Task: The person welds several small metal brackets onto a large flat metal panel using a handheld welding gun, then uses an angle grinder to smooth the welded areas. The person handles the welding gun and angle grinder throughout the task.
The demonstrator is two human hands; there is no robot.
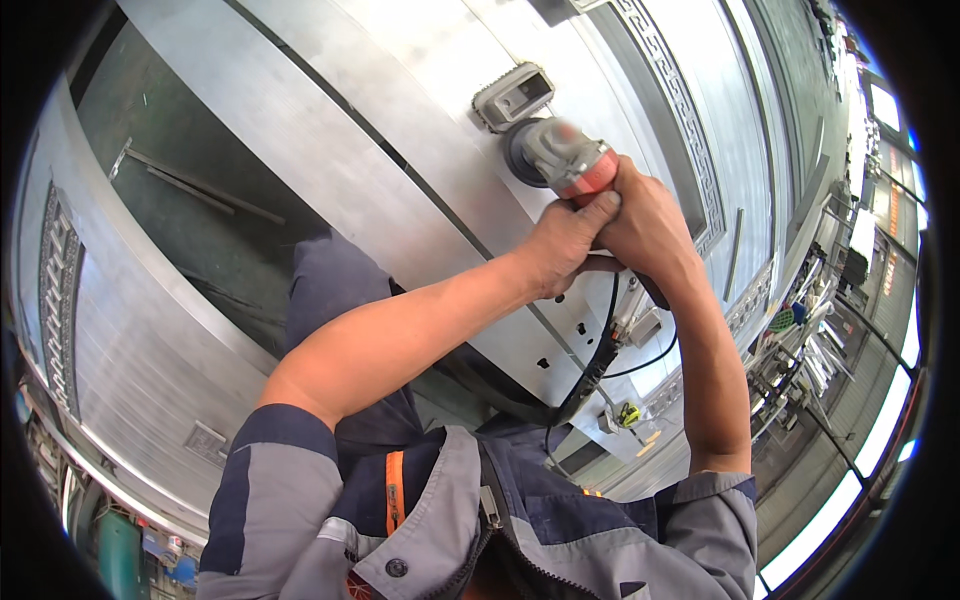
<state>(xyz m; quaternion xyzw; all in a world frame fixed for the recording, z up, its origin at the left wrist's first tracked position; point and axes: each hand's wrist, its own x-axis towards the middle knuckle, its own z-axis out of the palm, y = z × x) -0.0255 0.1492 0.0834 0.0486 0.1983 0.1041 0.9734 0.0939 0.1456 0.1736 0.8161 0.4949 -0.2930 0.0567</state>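
Both my hands are wrapped round the red and grey body of an angle grinder (568,158). My left hand (562,248) grips from the left side, its thumb crossing close to my right hand (650,222), which closes over the red part from the right. The grinder's dark round disc (524,155) is against or just above a brushed silver metal panel (420,110); I cannot tell which. Close beyond the disc, a rounded rectangular metal fitting (513,97) sits on the panel. My hands hide the rear of the grinder.
A black cable (598,365) runs below my hands. A yellow-green tape measure (628,413) lies nearer me on the right. Patterned trim strips (680,110) edge the panels. On the left, a dark opening shows metal bars (200,190). Racks of metal pieces (810,350) stand far right.
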